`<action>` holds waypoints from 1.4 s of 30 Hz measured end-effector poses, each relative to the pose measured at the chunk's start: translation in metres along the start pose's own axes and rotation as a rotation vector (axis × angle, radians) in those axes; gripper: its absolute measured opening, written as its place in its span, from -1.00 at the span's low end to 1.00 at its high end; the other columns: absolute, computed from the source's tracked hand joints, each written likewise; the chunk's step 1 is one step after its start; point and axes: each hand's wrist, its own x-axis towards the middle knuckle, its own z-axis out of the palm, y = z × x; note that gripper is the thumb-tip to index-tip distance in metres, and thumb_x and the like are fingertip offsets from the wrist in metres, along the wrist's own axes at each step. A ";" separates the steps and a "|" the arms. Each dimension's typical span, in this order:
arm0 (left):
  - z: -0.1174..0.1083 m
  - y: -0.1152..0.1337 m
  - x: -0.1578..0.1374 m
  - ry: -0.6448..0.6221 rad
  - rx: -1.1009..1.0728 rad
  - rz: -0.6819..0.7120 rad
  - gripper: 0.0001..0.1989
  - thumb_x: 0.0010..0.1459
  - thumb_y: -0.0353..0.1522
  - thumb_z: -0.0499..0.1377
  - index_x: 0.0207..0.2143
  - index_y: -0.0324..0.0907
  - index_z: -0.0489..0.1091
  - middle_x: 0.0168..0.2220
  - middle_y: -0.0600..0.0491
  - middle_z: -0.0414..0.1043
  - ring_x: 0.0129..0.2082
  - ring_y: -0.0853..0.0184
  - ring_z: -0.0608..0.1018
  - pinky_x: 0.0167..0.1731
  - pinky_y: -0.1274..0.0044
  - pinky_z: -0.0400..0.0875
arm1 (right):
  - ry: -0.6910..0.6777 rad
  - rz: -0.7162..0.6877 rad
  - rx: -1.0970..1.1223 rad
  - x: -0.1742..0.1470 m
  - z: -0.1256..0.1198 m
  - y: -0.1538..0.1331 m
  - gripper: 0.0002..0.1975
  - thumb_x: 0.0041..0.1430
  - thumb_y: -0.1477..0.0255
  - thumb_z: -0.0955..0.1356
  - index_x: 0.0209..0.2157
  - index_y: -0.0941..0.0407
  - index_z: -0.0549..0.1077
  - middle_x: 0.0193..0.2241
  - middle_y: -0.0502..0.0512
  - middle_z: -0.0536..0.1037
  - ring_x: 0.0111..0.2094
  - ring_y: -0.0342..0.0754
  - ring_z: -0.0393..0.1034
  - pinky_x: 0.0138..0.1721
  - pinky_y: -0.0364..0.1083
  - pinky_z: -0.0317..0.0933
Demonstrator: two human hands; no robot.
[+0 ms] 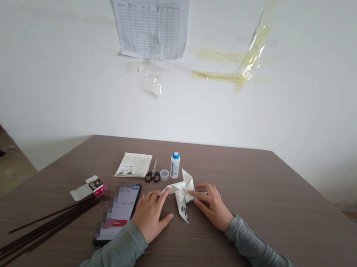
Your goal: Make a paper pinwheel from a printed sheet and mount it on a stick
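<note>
A pinwheel folded from printed paper (182, 205) lies on the table between my hands, its blades pointing several ways. My left hand (149, 214) rests at its left blade, index fingertip touching the paper, fingers stretched and thumb apart. From the other side my right hand (212, 204) reaches in, with its index finger laid on the pinwheel near the centre and the other fingers spread. Just behind the pinwheel stands a white glue bottle with a blue cap (175, 165). A small clear plastic cup (164, 175) and black-handled scissors (153, 174) sit left of the bottle.
A stack of cut printed paper (134, 165) lies left of the scissors. Beside my left forearm is a phone showing a timer (121, 214). Thin dark sticks (48, 230) and a small opened box (83, 191) lie further left. A white wall (202, 114) borders the wooden table (258, 186).
</note>
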 end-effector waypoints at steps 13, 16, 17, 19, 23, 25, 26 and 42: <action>0.002 0.002 -0.001 -0.006 0.031 -0.005 -0.28 0.47 -0.15 0.50 0.62 0.10 0.65 0.57 -0.21 0.72 0.61 -0.37 0.65 0.66 -0.21 0.53 | 0.084 -0.024 0.073 0.000 0.007 0.015 -0.78 0.68 0.39 0.58 0.12 -0.16 0.94 0.19 0.23 0.87 0.23 0.27 0.80 0.36 0.30 0.69; 0.005 0.000 -0.001 0.004 0.039 -0.005 -0.29 0.47 -0.14 0.50 0.62 0.12 0.66 0.57 -0.20 0.72 0.60 -0.37 0.65 0.66 -0.22 0.54 | 0.103 -0.017 0.114 0.000 0.006 0.016 -0.80 0.67 0.41 0.59 0.12 -0.14 0.93 0.17 0.24 0.87 0.23 0.27 0.81 0.36 0.29 0.70; 0.007 -0.002 0.000 0.007 0.039 0.001 -0.28 0.46 -0.14 0.51 0.62 0.11 0.66 0.56 -0.21 0.72 0.59 -0.37 0.66 0.65 -0.23 0.55 | 0.115 -0.019 0.134 0.000 0.006 0.016 -0.81 0.67 0.40 0.59 0.13 -0.13 0.93 0.16 0.24 0.88 0.21 0.27 0.81 0.35 0.28 0.70; 0.010 -0.007 0.000 0.021 0.034 0.029 -0.27 0.45 -0.14 0.51 0.62 0.11 0.66 0.55 -0.23 0.73 0.57 -0.38 0.68 0.62 -0.24 0.58 | 0.140 -0.030 0.177 0.000 0.005 0.016 -0.81 0.67 0.37 0.59 0.14 -0.12 0.92 0.13 0.23 0.88 0.18 0.26 0.82 0.32 0.27 0.71; 0.015 -0.018 0.000 0.076 0.042 0.098 -0.24 0.43 -0.15 0.53 0.63 0.18 0.65 0.53 -0.21 0.76 0.53 -0.35 0.73 0.54 -0.20 0.68 | 0.193 -0.041 0.242 0.001 0.003 0.013 -0.78 0.68 0.35 0.57 0.18 -0.15 0.92 0.11 0.23 0.89 0.15 0.26 0.83 0.29 0.24 0.72; 0.015 -0.020 -0.001 0.109 0.052 0.108 -0.24 0.43 -0.15 0.54 0.64 0.21 0.64 0.53 -0.20 0.76 0.52 -0.36 0.74 0.53 -0.20 0.70 | 0.217 -0.045 0.255 0.000 0.001 0.011 -0.76 0.69 0.36 0.55 0.18 -0.16 0.92 0.10 0.22 0.90 0.14 0.26 0.84 0.28 0.23 0.73; 0.015 -0.021 -0.002 0.126 0.055 0.111 -0.24 0.43 -0.15 0.54 0.63 0.23 0.65 0.53 -0.19 0.77 0.52 -0.36 0.74 0.52 -0.21 0.71 | 0.228 -0.048 0.257 0.000 0.000 0.010 -0.75 0.69 0.37 0.55 0.18 -0.16 0.92 0.10 0.22 0.90 0.13 0.26 0.84 0.27 0.22 0.74; -0.067 -0.109 -0.008 0.347 -0.064 0.014 -0.62 0.54 -0.14 0.31 0.14 -0.03 0.89 0.16 -0.16 0.96 0.21 -0.13 0.92 0.36 0.10 0.84 | 0.272 0.020 0.131 -0.020 -0.021 0.027 -0.69 0.63 0.41 0.47 0.14 -0.10 0.92 0.04 0.23 0.94 0.06 0.29 0.89 0.21 0.22 0.79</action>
